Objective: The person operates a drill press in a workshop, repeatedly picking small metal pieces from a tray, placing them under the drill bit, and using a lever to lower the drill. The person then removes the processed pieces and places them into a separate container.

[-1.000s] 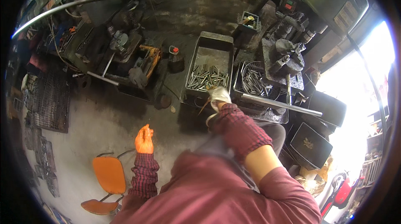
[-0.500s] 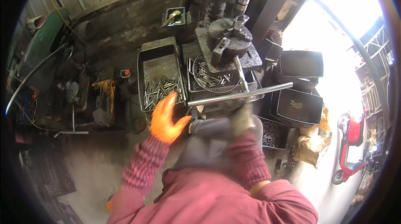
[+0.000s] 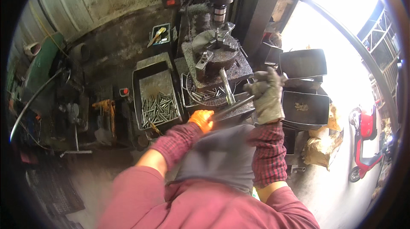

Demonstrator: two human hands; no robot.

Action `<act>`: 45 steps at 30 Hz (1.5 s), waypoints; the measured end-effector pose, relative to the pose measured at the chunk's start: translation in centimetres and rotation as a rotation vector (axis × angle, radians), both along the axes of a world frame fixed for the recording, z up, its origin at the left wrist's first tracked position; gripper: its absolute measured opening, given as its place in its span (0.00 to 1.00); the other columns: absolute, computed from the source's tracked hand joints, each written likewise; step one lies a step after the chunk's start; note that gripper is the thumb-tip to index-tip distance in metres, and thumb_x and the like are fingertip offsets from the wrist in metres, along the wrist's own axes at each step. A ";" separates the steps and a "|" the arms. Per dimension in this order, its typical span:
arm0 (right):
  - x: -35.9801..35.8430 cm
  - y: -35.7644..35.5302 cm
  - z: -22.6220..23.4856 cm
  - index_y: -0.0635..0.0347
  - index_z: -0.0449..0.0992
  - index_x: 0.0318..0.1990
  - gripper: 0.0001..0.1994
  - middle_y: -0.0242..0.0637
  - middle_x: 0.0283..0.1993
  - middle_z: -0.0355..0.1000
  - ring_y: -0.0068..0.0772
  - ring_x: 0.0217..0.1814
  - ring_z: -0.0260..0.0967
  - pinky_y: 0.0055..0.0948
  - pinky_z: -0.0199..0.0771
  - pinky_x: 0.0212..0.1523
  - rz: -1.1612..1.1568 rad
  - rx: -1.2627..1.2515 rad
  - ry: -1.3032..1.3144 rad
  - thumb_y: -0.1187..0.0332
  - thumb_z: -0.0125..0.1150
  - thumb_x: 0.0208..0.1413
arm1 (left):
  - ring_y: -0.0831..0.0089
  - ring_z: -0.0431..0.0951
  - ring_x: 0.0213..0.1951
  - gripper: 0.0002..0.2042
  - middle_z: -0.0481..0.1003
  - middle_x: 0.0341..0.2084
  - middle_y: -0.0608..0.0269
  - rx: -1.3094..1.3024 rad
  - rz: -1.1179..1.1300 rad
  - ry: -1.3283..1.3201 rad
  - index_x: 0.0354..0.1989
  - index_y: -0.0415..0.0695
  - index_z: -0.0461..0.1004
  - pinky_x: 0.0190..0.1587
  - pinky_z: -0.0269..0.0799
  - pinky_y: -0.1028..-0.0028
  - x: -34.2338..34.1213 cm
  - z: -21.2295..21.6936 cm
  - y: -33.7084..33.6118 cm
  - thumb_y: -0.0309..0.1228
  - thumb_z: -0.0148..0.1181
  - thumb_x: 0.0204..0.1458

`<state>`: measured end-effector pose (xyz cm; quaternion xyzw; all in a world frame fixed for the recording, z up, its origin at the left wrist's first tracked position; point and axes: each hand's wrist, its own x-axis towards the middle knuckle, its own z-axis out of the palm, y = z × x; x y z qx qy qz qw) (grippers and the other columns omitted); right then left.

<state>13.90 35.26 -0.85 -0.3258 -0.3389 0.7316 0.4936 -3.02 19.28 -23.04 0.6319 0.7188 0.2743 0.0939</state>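
A three-jaw chuck lies on the metal bench plate, with a T-handled chuck key reaching from it toward me. The key's metal crossbar slants up to the right. My left hand, in an orange glove, is closed around the crossbar's lower left end. In a grey work glove, my right hand is raised at the bar's upper right end, its fingers apart and loosely bent. The glove hides that end of the bar.
A black tray of short metal pins stands left of the bench, and a round basket of pins lies below the chuck. Dark bins stand at right. The drill spindle hangs above. A red scooter is farther right.
The crossbar has turned from nearly level to a steeper slant. My left hand has moved right and closed on its end; my right hand has risen to the other end. The view has shifted.
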 end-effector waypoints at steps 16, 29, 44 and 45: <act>-7.6 -11.2 2.5 0.61 0.84 0.39 0.05 0.36 0.28 0.79 0.20 0.31 0.77 0.24 0.78 0.32 0.494 0.552 -0.387 0.76 0.71 0.55 | 0.52 0.82 0.52 0.23 0.81 0.50 0.45 0.101 0.579 -0.458 0.61 0.36 0.76 0.58 0.76 0.63 -6.8 -1.3 -10.1 0.37 0.64 0.60; -2.4 -8.3 -9.2 0.58 0.72 0.66 0.37 0.51 0.56 0.79 0.45 0.50 0.82 0.37 0.84 0.51 0.597 0.532 -1.166 0.58 0.80 0.48 | 0.48 0.74 0.64 0.25 0.76 0.61 0.48 -0.476 1.084 -0.294 0.65 0.48 0.73 0.67 0.69 0.57 -21.0 -10.0 -8.0 0.24 0.52 0.56; 7.3 -3.8 -9.7 0.67 0.61 0.74 0.40 0.43 0.66 0.70 0.32 0.65 0.69 0.33 0.69 0.67 0.289 0.286 -0.730 0.72 0.70 0.52 | 0.46 0.78 0.60 0.22 0.79 0.56 0.42 -0.722 0.937 -0.204 0.61 0.41 0.76 0.63 0.74 0.57 -20.7 -14.8 -0.5 0.29 0.59 0.55; 7.7 -3.8 -9.9 0.67 0.61 0.74 0.40 0.43 0.66 0.70 0.33 0.66 0.69 0.34 0.68 0.68 0.265 0.252 -0.659 0.71 0.69 0.52 | 0.45 0.79 0.59 0.22 0.80 0.55 0.41 -0.610 0.969 -0.203 0.60 0.40 0.77 0.62 0.74 0.57 -20.5 -14.1 -0.8 0.29 0.59 0.55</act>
